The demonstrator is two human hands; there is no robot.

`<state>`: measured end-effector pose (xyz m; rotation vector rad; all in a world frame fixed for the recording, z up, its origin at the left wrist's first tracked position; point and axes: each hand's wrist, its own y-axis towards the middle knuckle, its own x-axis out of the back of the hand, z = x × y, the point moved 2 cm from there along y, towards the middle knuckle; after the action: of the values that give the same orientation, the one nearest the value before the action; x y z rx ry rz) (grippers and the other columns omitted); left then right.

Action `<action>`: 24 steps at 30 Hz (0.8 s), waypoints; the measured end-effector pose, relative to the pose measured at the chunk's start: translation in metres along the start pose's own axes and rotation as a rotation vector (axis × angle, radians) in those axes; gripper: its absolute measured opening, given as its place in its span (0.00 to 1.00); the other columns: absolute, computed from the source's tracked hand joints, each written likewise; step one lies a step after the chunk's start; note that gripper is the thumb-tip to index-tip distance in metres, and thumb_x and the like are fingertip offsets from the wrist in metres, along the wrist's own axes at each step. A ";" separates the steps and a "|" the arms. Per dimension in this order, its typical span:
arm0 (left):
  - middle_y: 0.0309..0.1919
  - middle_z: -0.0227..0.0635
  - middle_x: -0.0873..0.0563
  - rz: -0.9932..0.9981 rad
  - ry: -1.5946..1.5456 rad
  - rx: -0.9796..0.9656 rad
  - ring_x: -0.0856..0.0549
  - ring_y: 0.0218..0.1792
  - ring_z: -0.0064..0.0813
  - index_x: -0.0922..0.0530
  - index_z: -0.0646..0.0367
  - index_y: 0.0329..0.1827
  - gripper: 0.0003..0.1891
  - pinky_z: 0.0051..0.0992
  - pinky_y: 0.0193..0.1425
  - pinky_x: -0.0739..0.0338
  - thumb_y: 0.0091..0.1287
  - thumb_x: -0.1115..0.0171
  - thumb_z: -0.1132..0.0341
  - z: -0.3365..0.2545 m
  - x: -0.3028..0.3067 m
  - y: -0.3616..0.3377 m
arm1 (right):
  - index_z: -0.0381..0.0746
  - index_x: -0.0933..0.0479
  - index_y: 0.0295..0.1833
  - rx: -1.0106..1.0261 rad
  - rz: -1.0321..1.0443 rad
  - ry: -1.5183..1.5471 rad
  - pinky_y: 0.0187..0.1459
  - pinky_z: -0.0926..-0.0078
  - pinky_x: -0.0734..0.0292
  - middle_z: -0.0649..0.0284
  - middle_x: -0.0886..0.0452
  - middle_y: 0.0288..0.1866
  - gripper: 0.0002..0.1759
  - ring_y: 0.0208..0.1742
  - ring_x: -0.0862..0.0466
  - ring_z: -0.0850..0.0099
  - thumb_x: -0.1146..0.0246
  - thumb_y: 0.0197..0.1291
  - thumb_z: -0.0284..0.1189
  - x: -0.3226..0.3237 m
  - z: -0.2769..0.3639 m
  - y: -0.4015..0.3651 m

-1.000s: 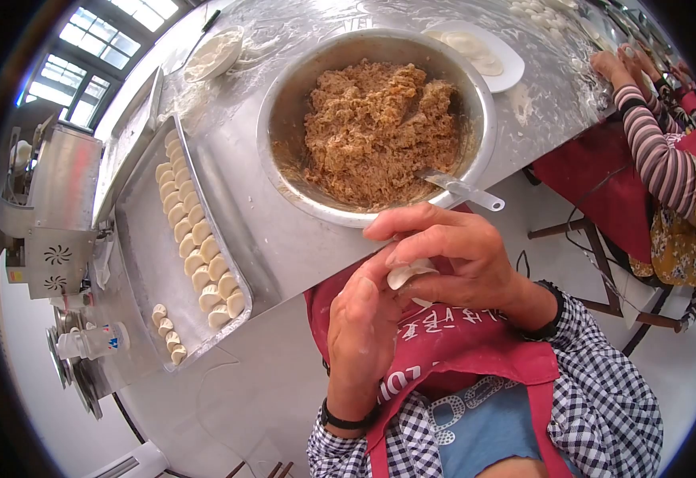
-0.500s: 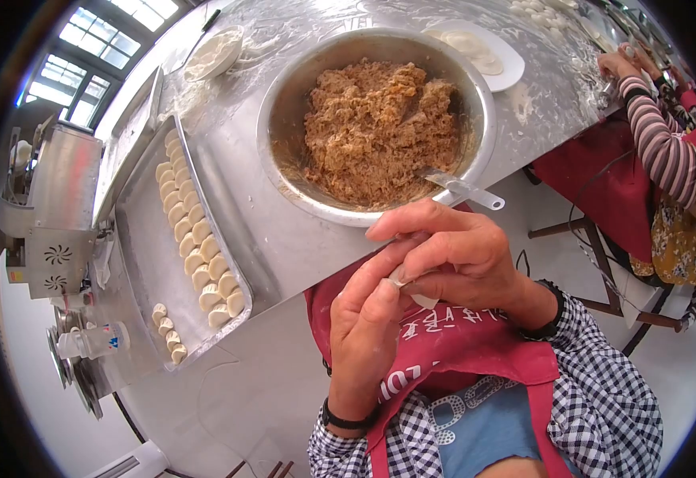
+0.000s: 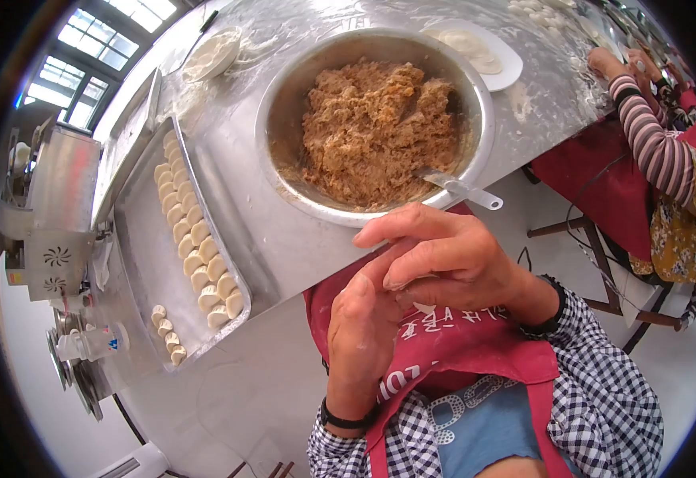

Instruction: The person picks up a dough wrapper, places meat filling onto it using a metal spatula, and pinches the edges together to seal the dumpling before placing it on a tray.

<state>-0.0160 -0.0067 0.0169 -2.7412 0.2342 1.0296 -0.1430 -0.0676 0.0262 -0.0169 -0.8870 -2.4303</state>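
My left hand [image 3: 364, 338] and my right hand [image 3: 451, 255] meet in front of the red apron, with fingers curled and pressed together around a piece of dough that is almost wholly hidden. Just beyond my fingers stands a large metal bowl [image 3: 272, 171] of brown minced filling [image 3: 380, 131]. A metal spatula [image 3: 463, 190] leans in it, its handle over the near rim. To the left, a metal tray [image 3: 145, 255] holds two long rows of pale dumplings [image 3: 196, 247] and a short row of smaller ones [image 3: 168, 336].
A white plate [image 3: 509, 68] with round wrappers lies behind the bowl at right. A bowl of flour [image 3: 214, 54] sits at back left. Metal machine [image 3: 59, 207] and plastic bottle [image 3: 93, 342] are at far left. Another person's striped sleeve [image 3: 654, 143] is at right.
My left thumb has moved up slightly and my right fingers have closed lower over the dough, hiding the pale piece that showed between them. The other person's hands at right have shifted a little.
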 end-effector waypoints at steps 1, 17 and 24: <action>0.57 0.47 0.27 0.010 -0.001 0.001 0.25 0.56 0.40 0.37 0.70 0.63 0.29 0.38 0.58 0.30 0.72 0.66 0.52 0.001 0.001 0.000 | 0.35 0.22 0.32 -0.003 0.009 -0.031 0.49 0.67 0.26 0.49 0.24 0.51 0.09 0.52 0.22 0.59 0.32 0.42 0.19 0.002 0.000 -0.001; 0.55 0.44 0.27 -0.135 0.020 0.008 0.25 0.55 0.36 0.35 0.68 0.61 0.28 0.34 0.57 0.31 0.70 0.60 0.51 0.006 0.000 0.001 | 0.36 0.28 0.26 0.047 -0.181 0.054 0.46 0.71 0.25 0.58 0.22 0.45 0.08 0.46 0.22 0.63 0.36 0.43 0.16 -0.002 -0.002 -0.009; 0.53 0.47 0.26 -0.141 -0.003 0.019 0.23 0.53 0.39 0.34 0.68 0.59 0.27 0.38 0.54 0.27 0.70 0.59 0.51 0.006 0.004 -0.005 | 0.35 0.24 0.34 0.176 -0.230 -0.152 0.44 0.68 0.24 0.55 0.22 0.47 0.09 0.46 0.21 0.60 0.34 0.43 0.21 0.001 0.010 -0.008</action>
<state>-0.0157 -0.0009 0.0103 -2.6939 0.0484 0.9890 -0.1496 -0.0570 0.0300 -0.0366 -1.2287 -2.5778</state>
